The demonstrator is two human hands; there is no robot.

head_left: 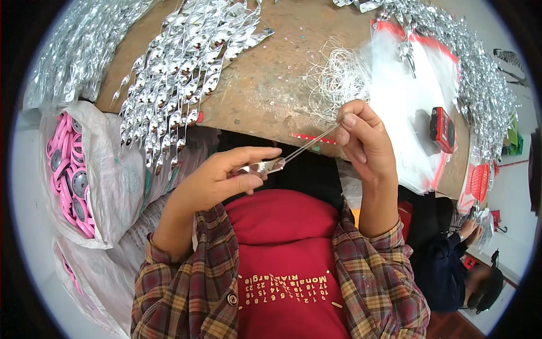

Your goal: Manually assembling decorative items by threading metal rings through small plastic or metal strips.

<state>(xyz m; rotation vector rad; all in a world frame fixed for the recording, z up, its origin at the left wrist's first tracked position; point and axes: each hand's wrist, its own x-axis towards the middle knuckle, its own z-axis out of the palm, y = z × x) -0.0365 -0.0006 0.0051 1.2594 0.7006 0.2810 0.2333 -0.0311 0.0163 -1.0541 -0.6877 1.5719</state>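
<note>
Cord (309, 144): taut toward 2 o'clock, pinched in right hand (368, 144) | silver piece (261, 168): at cord's 8 o'clock end, pinched by left hand (212, 176) | advice: pull evenly, grip silver piece lightly, lest it crease

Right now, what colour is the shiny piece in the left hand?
The shiny piece is silver, mirror-like; the head view shows it best.

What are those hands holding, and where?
The left hand holds a silver twist behind its tip; the right hand pinches the string by its far end.
</note>
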